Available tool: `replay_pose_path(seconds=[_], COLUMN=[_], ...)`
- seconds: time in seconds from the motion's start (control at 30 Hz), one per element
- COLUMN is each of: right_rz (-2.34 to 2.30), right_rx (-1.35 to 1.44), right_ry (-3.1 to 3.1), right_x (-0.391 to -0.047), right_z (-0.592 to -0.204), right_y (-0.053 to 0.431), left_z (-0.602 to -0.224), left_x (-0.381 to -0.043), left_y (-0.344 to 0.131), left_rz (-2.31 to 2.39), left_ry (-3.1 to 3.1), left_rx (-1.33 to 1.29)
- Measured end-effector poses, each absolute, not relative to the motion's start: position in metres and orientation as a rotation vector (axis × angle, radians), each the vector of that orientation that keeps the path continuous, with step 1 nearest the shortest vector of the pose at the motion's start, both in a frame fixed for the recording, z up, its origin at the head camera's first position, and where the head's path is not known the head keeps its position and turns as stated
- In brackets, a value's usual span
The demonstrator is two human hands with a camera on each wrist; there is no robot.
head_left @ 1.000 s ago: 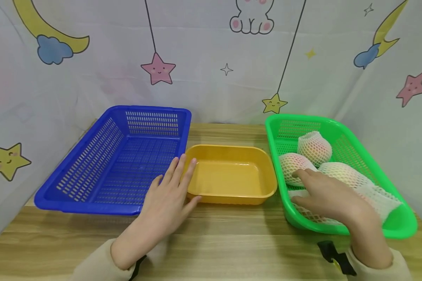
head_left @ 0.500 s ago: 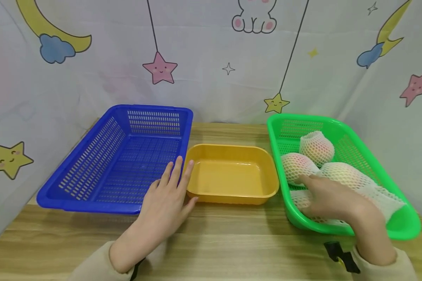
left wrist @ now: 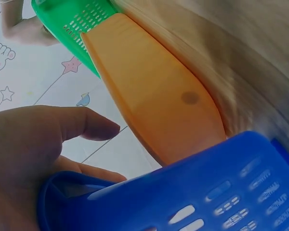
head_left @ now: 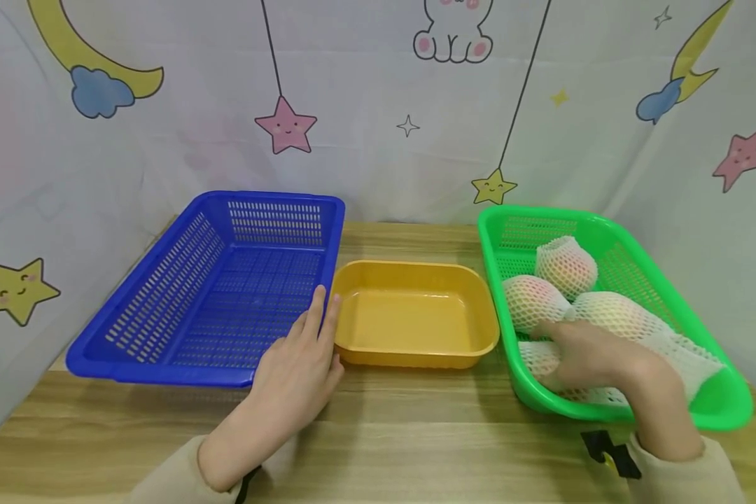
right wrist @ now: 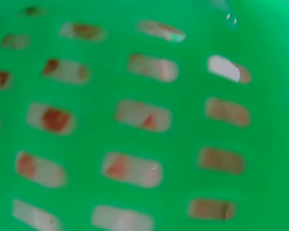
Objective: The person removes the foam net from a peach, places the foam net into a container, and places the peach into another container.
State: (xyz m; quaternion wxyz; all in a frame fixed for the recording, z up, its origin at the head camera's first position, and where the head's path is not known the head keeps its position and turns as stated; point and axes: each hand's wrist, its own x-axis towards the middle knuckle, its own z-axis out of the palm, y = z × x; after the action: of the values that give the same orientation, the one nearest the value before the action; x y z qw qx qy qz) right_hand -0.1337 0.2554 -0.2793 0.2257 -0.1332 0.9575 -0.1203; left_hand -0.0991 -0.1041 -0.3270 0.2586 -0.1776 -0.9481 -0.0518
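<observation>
Right grip (head_left: 595, 355) seemingly holds the netted fruit (head_left: 535, 355) half hidden beneath it. Left grip (head_left: 292, 371), straight-fingered, lies over the blue basket's (head_left: 157, 372) rim.

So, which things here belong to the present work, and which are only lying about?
Seemingly part of the work:
right hand, down among netted items
green basket holding them
left hand
blue basket under its fingers

Probably just there:
yellow tray, role uncertain
printed cloth backdrop
</observation>
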Motion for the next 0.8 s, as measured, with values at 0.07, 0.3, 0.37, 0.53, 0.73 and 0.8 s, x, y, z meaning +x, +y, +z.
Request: replay_pose_path(seconds=[0.07,0.3,0.37,0.53,0.73,0.8], right_rz=[-0.345,-0.278,-0.28,-0.276,-0.248,-0.239], right_rx=[-0.355,-0.428,-0.434,-0.446,-0.402,-0.388], right_ry=[2.613,2.631,2.627,2.622,2.612,2.609], right_x=[-0.136,-0.142,-0.143,-0.144,-0.145,-0.146], right_z=[-0.28,-0.286,-0.288,-0.291,-0.292,-0.292], right_y=[0.257,0.266,0.267,0.269,0.268,0.268], left_z=[-0.328,-0.328,-0.328,-0.329,-0.329,-0.33], left_x=[-0.099,-0.099,-0.099,-0.099,-0.099,-0.099], left_y=[-0.105,-0.105,-0.105,-0.105,-0.105,-0.105], left_rz=[-0.136,-0.122,-0.12,-0.114,-0.098,-0.089], left_ry=[-2.562,-2.561,-2.558,-2.547,-2.55,-2.548], left_rx=[-0.483,-0.488,-0.488,-0.489,-0.486,-0.486])
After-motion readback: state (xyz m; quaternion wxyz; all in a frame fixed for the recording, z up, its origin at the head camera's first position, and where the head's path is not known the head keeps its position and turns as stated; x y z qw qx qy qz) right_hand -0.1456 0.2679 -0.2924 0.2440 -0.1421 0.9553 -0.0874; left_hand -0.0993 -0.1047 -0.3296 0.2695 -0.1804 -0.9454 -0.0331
